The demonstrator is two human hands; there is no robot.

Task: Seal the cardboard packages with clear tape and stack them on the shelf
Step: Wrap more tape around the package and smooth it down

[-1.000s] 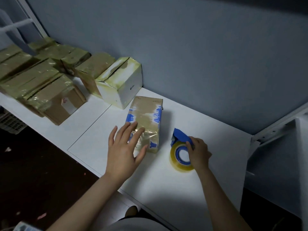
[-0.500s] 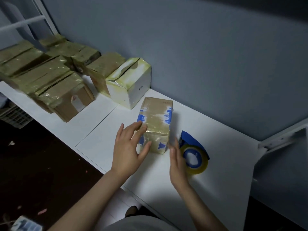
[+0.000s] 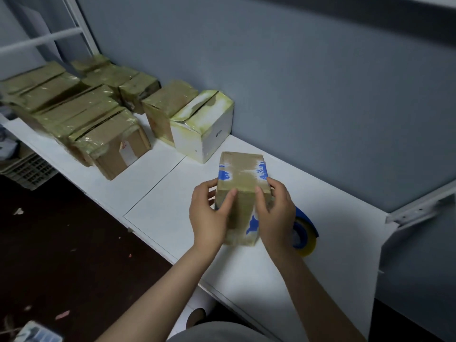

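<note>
1. Brown box point(image 3: 240, 193), wrapped in tape, sits on the white shelf point(image 3: 172, 206), now clasped from both sides.
2. Right hand point(image 3: 274, 213) has left the tape roll point(image 3: 304, 236) lying just beside it, so sealing looks done and stacking is likely next.
3. Left hand point(image 3: 211, 215) and right hand both curl around the box's near end, thumbs on top.
4. Sealed boxes point(image 3: 98, 119) wait along the wall.
</note>
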